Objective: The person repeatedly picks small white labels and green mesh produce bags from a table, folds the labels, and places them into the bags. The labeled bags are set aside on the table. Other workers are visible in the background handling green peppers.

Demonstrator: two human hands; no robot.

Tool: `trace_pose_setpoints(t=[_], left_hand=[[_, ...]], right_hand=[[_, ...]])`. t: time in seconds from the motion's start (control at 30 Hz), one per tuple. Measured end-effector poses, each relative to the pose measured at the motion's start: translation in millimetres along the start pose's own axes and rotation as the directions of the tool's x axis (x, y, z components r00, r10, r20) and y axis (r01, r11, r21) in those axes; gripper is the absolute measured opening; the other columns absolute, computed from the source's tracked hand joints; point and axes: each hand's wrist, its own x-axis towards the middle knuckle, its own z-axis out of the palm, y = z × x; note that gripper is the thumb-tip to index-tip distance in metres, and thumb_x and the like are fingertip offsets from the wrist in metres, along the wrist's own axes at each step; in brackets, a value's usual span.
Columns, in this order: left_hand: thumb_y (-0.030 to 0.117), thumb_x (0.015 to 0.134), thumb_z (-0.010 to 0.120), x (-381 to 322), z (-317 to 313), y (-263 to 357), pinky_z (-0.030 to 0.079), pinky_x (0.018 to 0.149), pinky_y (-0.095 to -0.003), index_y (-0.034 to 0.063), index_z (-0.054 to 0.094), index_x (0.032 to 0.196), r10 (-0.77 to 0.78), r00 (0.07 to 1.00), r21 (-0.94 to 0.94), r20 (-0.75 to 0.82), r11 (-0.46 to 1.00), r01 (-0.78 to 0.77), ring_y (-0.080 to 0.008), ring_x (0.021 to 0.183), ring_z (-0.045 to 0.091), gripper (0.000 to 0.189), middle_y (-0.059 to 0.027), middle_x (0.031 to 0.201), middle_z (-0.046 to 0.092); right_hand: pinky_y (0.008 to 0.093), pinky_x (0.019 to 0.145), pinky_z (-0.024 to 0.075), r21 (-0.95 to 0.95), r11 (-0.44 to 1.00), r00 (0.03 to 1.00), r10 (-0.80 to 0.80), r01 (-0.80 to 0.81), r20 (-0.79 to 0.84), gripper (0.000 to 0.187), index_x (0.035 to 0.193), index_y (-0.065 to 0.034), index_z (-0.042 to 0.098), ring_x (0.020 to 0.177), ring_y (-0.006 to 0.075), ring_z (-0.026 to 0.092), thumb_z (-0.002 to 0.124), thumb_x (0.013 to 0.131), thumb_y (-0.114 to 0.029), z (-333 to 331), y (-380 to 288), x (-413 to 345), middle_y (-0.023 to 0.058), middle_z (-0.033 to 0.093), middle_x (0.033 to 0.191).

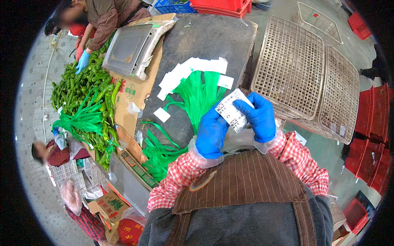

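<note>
Both my hands wear blue gloves and meet in front of my chest. Between them is a small bunch of white printed labels (pixel 233 106) bearing writing and codes. My left hand (pixel 211 133) grips the labels' left side, and my right hand (pixel 261 118) pinches the right side with its thumb on top. Just beyond my left hand, green mesh strips (pixel 197 98) lie fanned on the dark tabletop (pixel 212 33), white tags (pixel 192 66) at their far ends. One strip with its own tag (pixel 162 114) lies apart. More loose green mesh (pixel 163 156) lies by my left forearm.
Left of the table are a platform scale (pixel 129 49) and a heap of green peppers (pixel 83 77), with green netting (pixel 81 121) on it. A co-worker's gloved hand (pixel 82 61) touches the peppers. Plastic crates (pixel 289 67) stand at right, red crates (pixel 369 153) beyond.
</note>
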Motion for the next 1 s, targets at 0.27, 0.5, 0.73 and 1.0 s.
trace_pose_setpoints(t=[0.27, 0.5, 0.73, 1.0], left_hand=[[0.003, 0.078, 0.047, 1.9, -11.3, -9.5, 0.042, 0.072, -0.0251, -0.0018, 0.045, 0.107, 0.016, 1.000, 0.189, 0.006, 0.982, -0.017, -0.0137, 0.083, 0.052, 0.030, -0.0068, 0.096, 0.053], [0.010, 0.081, 0.043, 5.6, -1.3, 30.4, 0.042, 0.069, -0.0248, -0.0002, 0.049, 0.102, 0.463, 0.815, 0.576, -0.349, 0.792, -0.203, -0.0125, 0.081, 0.052, 0.024, -0.0070, 0.090, 0.055], [0.014, 0.074, 0.055, -3.1, 0.9, -4.7, 0.039, 0.078, -0.0267, 0.0051, 0.047, 0.109, -0.259, 0.813, 0.811, 0.521, 0.448, -0.377, -0.0162, 0.090, 0.050, 0.037, -0.0097, 0.100, 0.053], [0.011, 0.070, 0.056, 73.6, -65.4, 1.3, 0.041, 0.063, -0.0346, 0.0058, 0.044, 0.110, 0.328, 0.941, 0.996, -0.088, 0.060, 0.072, -0.0261, 0.072, 0.052, 0.042, -0.0141, 0.081, 0.054]], right_hand=[[0.0242, 0.049, 0.0401, -0.213, 0.973, 0.996, -0.090, 0.093, 0.026, 0.024, 0.070, -0.0023, 0.054, 0.057, 0.0073, 0.050, 0.065, 0.067, -0.023, -6.3, 8.8, 0.5, 0.0061, 0.055, 0.061], [0.0244, 0.064, 0.0436, -0.293, 0.946, 0.967, 0.191, -0.136, 0.170, 0.033, 0.087, -0.0015, 0.057, 0.069, 0.0105, 0.053, 0.069, 0.062, -0.019, -82.1, 20.3, -5.0, 0.0043, 0.058, 0.074], [0.0240, 0.069, 0.0420, -0.132, 0.988, 0.979, 0.051, -0.078, -0.195, 0.026, 0.101, 0.0016, 0.049, 0.078, 0.0113, 0.052, 0.050, 0.077, -0.006, -167.5, 29.3, -12.2, 0.0057, 0.056, 0.089], [0.0224, 0.068, 0.0416, -0.102, 0.990, 0.993, 0.091, -0.099, -0.077, 0.027, 0.098, 0.0008, 0.052, 0.075, 0.0096, 0.052, 0.057, 0.074, -0.010, -136.1, 35.7, -5.8, 0.0046, 0.057, 0.086]])
